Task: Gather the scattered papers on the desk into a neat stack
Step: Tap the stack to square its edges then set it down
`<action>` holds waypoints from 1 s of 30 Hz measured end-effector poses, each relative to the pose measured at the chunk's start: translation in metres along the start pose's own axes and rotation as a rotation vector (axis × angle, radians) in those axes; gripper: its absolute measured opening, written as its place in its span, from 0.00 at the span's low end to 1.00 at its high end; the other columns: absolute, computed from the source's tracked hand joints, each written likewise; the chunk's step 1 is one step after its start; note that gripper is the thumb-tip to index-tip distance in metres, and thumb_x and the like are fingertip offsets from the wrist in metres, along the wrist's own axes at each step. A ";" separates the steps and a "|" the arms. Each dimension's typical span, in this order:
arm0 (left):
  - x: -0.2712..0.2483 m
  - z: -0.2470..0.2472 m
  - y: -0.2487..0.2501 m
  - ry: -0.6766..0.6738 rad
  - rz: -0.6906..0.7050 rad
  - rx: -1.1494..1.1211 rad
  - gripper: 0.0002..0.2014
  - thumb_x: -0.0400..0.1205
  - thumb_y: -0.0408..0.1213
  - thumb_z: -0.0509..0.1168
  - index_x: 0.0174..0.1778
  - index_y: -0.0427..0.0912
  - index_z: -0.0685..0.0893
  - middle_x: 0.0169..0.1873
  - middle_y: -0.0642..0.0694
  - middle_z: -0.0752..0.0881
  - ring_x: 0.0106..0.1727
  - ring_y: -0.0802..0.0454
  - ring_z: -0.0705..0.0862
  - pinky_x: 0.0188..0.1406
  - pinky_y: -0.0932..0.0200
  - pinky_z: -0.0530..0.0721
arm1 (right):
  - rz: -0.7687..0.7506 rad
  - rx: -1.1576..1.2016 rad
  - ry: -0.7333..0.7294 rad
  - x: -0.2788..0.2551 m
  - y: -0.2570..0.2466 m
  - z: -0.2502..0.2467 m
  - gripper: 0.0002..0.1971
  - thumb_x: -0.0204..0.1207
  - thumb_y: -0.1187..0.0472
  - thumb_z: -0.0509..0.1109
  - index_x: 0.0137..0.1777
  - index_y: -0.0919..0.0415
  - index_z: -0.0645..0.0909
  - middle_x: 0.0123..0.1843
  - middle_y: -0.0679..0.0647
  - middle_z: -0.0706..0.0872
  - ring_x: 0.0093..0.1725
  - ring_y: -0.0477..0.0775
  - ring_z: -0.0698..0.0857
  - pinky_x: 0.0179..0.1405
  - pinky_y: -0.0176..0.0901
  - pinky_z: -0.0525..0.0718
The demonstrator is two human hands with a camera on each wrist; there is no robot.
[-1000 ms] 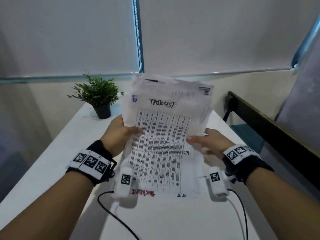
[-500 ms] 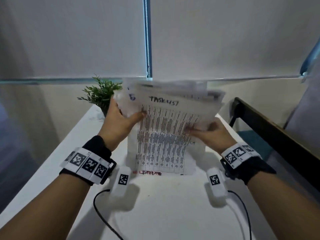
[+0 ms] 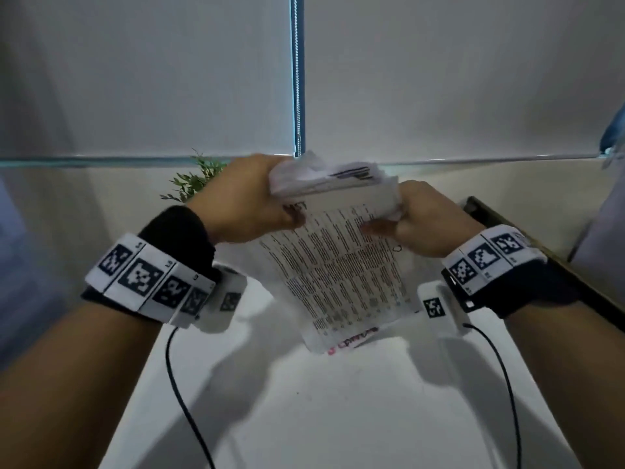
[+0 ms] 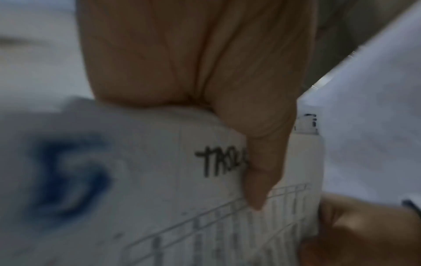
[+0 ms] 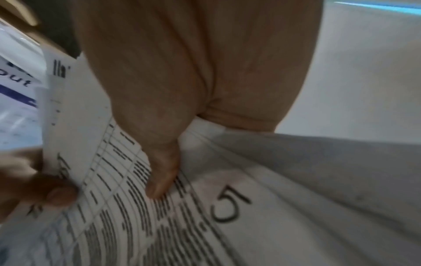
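Observation:
A bundle of white papers stands almost upright over the white desk, its lower edge near the desktop. The front sheet carries a printed table, a handwritten heading and a blue "5". My left hand grips the bundle's upper left edge, thumb on the front sheet. My right hand grips the upper right edge, its thumb pressed on the table print. The bundle's top edges are uneven and bent forward.
A small potted plant stands at the desk's far left, partly behind my left hand. A dark-framed chair sits right of the desk. Closed roller blinds fill the background. Two black cables trail from my wrists across the desk.
Both hands slid up the bundle's sides to its top corners and raised it, and its top has bent forward. The view tilted, so the plant is now mostly hidden.

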State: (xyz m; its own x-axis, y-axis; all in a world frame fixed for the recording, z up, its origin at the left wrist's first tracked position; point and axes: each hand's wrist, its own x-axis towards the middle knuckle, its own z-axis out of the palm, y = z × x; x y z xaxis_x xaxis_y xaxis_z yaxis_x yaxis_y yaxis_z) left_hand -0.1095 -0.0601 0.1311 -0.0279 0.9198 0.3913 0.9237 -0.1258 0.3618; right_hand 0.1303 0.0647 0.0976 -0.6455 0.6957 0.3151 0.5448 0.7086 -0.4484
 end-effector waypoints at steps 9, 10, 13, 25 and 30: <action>-0.053 0.065 -0.081 0.232 -0.359 -0.998 0.20 0.75 0.26 0.78 0.63 0.33 0.88 0.57 0.33 0.93 0.61 0.28 0.90 0.69 0.29 0.83 | 0.437 0.508 0.379 -0.034 0.060 0.048 0.68 0.48 0.39 0.93 0.88 0.50 0.61 0.77 0.51 0.78 0.75 0.53 0.79 0.77 0.60 0.77; -0.057 0.067 -0.082 0.224 -0.326 -1.037 0.22 0.76 0.24 0.77 0.67 0.34 0.86 0.60 0.34 0.92 0.64 0.31 0.89 0.71 0.33 0.83 | 0.389 0.724 0.340 -0.040 0.067 0.056 0.64 0.44 0.40 0.94 0.83 0.51 0.70 0.74 0.53 0.84 0.71 0.54 0.84 0.73 0.59 0.83; -0.063 0.069 -0.079 0.154 -0.235 -0.968 0.21 0.80 0.21 0.72 0.70 0.34 0.85 0.62 0.41 0.93 0.65 0.43 0.90 0.69 0.49 0.86 | 0.199 0.948 0.263 -0.050 0.072 0.065 0.39 0.48 0.48 0.93 0.63 0.59 0.90 0.61 0.59 0.94 0.62 0.61 0.93 0.64 0.58 0.89; -0.075 0.103 -0.074 0.203 -0.395 -0.883 0.18 0.82 0.22 0.71 0.67 0.37 0.85 0.57 0.45 0.94 0.57 0.45 0.94 0.53 0.51 0.93 | 0.209 0.736 0.181 -0.071 0.069 0.086 0.15 0.76 0.66 0.80 0.62 0.55 0.90 0.55 0.49 0.96 0.55 0.49 0.95 0.54 0.45 0.93; -0.069 0.088 -0.072 0.325 -0.335 -0.881 0.22 0.81 0.18 0.69 0.71 0.36 0.80 0.58 0.44 0.93 0.57 0.48 0.93 0.52 0.56 0.93 | 0.194 0.784 0.316 -0.064 0.062 0.072 0.13 0.75 0.68 0.81 0.58 0.59 0.91 0.54 0.56 0.96 0.54 0.55 0.96 0.57 0.60 0.92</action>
State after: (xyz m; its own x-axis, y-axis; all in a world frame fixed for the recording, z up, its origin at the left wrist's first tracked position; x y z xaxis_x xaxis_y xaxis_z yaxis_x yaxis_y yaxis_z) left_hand -0.1406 -0.0818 0.0039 -0.4598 0.8286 0.3194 0.2399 -0.2304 0.9431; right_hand 0.1671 0.0559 -0.0107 -0.3373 0.8784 0.3385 0.0287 0.3690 -0.9290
